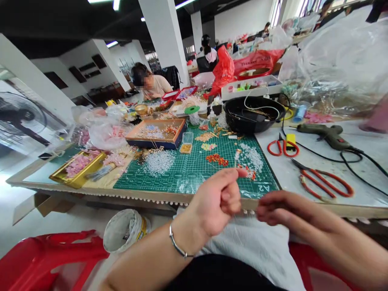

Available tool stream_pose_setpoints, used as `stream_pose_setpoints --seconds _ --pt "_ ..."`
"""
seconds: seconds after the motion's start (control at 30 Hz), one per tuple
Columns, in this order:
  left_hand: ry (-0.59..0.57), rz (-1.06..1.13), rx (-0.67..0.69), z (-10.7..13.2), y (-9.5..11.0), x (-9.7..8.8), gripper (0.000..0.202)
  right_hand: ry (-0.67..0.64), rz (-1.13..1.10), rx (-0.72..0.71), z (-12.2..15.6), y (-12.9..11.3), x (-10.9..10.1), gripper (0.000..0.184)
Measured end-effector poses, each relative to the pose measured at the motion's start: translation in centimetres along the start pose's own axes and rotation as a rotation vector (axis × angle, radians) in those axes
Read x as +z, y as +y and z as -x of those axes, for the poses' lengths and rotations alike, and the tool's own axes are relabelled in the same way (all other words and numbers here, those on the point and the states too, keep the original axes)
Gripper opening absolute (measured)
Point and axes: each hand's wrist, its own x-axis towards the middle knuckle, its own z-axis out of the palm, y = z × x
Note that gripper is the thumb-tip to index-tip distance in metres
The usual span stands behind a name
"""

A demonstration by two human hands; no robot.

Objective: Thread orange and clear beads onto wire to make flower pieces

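My left hand [220,200] is curled in a loose fist with thumb and forefinger pinched, a silver bracelet on its wrist. It hovers just off the table's near edge, below the green cutting mat [194,169]. My right hand [285,210] faces it, fingers pressed together in a pinch; what they hold is too small and blurred to name. Both hands sit over the pale cloth on my lap [257,246]. Piles of white beads [159,161], orange beads [216,159] and clear beads [253,157] lie on the mat just beyond the hands.
Red-handled scissors [282,148], red pliers [325,182] and a glue gun [327,133] with a black cord lie to the right. A black bowl [254,114], a blue tray [156,133] and a gold tray [79,167] stand behind. A seated person [151,83] works opposite. A white tub [124,230] sits below the table.
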Motion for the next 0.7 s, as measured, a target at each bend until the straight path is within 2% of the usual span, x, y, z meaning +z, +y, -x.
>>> stream_pose_setpoints --seconds 0.03,0.13,0.23,0.3,0.47,0.57,0.63,0.7 --pt "0.034 0.041 0.025 -0.4 0.1 0.1 0.012 -0.089 -0.066 0.07 -0.1 -0.2 0.6 0.033" --pt "0.07 0.085 0.022 -1.1 0.0 0.2 0.01 -0.244 -0.274 0.185 -0.1 -0.3 2.8 0.035" --pt "0.065 0.073 0.006 -1.2 -0.2 0.2 0.01 -0.298 -0.505 0.271 0.1 -0.2 4.1 0.032" --pt "0.06 0.057 0.005 -1.3 -0.4 0.1 0.011 -0.3 -0.553 0.316 0.1 0.0 4.5 0.028" --pt "0.049 -0.006 -0.041 -1.3 -1.5 -0.7 0.012 -0.338 -0.484 0.317 -0.2 0.8 5.3 0.016" --pt "0.063 -0.065 -0.036 -1.3 -1.7 -1.2 0.013 -0.257 -0.4 0.308 0.0 1.7 5.4 0.021" --pt "0.082 -0.118 0.007 -1.3 -1.3 -1.7 0.015 -0.177 -0.197 0.201 0.5 2.3 5.1 0.021" --pt "0.092 -0.192 0.029 -1.3 -0.8 -2.3 0.016 -0.15 0.063 0.036 1.4 2.9 4.6 0.021"
